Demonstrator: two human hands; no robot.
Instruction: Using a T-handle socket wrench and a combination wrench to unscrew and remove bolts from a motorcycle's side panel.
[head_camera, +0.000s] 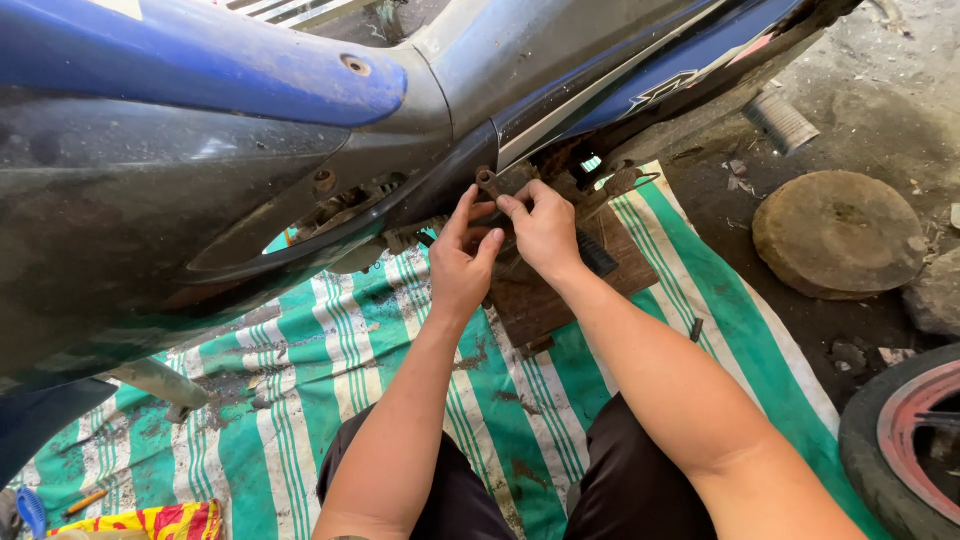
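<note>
Rusty bracket (497, 181): pinched by both hands, left hand (461, 262), right hand (545, 232), under the blue motorcycle (300, 120).
Risk: greasy fingers may slip, dropping it onto the striped mat (330, 350).

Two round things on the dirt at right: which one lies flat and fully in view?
The brown wooden disc, lying flat on the dirt just beyond the striped mat. The other is a black tyre with a red rim, cut off by the frame's lower right corner.

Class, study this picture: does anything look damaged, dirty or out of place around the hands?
Yes. The metal bracket that the left hand and right hand grip under the motorcycle body looks rusty. The striped mat below is stained, and a small bolt-like piece lies loose on it.
</note>
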